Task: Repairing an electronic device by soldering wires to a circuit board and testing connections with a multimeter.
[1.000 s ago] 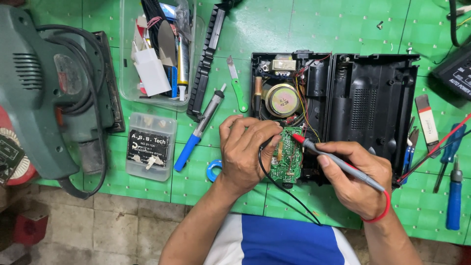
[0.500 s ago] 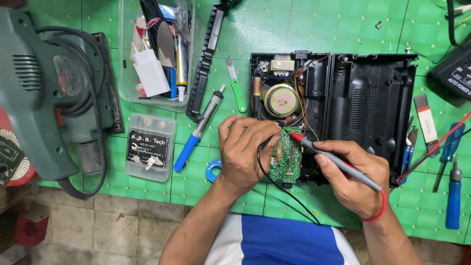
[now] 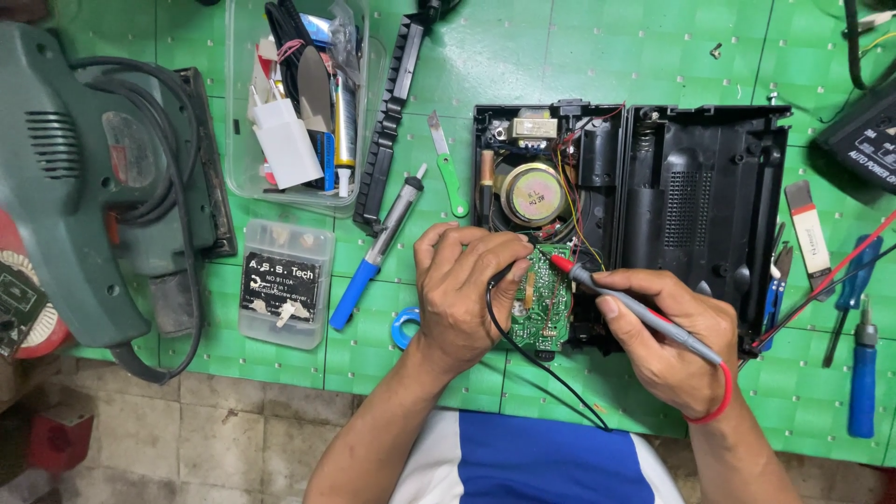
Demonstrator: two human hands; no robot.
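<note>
Green sander (image 3: 84, 187) far left on green mat (image 3: 560, 56). Clear tub (image 3: 299, 103) of oddments, small screwdriver box (image 3: 280, 285) below it. Desoldering pump (image 3: 378, 247), green knife (image 3: 448, 173), black strip (image 3: 392, 112), blue tape roll (image 3: 403, 329). 2 blue screwdrivers (image 3: 863, 369) at right edge.

One small green circuit board (image 3: 544, 301) and one red-tipped grey test probe (image 3: 635, 308) sit in the near middle, with two open black plastic case halves (image 3: 700, 201) and one round metal speaker (image 3: 530, 193) just beyond. To the left lie one blue-handled grey desoldering pump (image 3: 373, 250), one green-handled knife (image 3: 448, 173), two clear plastic boxes (image 3: 285, 285) and one green power sander (image 3: 84, 187). At far right are two blue-handled screwdrivers (image 3: 863, 373).
</note>
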